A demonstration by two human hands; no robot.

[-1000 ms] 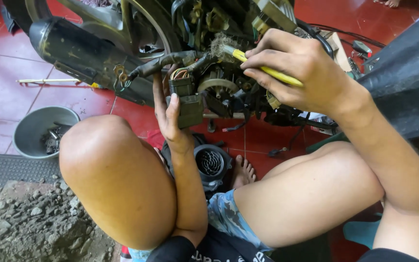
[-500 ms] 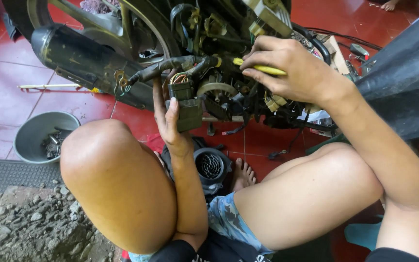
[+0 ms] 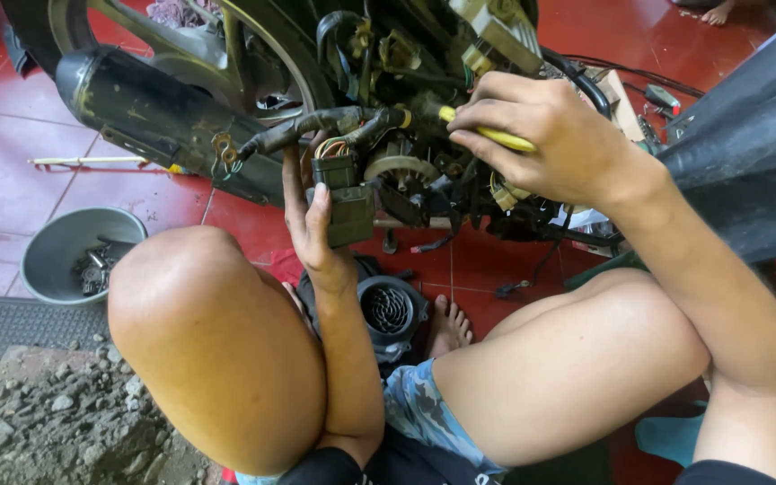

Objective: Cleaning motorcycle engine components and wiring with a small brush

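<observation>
Fingers [image 3: 487, 121] around yellow screwdriver handle [image 3: 496, 136]

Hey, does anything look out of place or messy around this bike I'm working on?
Yes. A round black fan cover lies loose on the floor between your legs, off the engine. A pile of dirt and gravel sits on the tiles beside your knee. Loose wires dangle under the engine.

Screwdriver [image 3: 487, 135] slightly lower (hands steady)

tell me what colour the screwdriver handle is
Yellow: the screwdriver handle in the right hand, clearest in the head view.
</observation>
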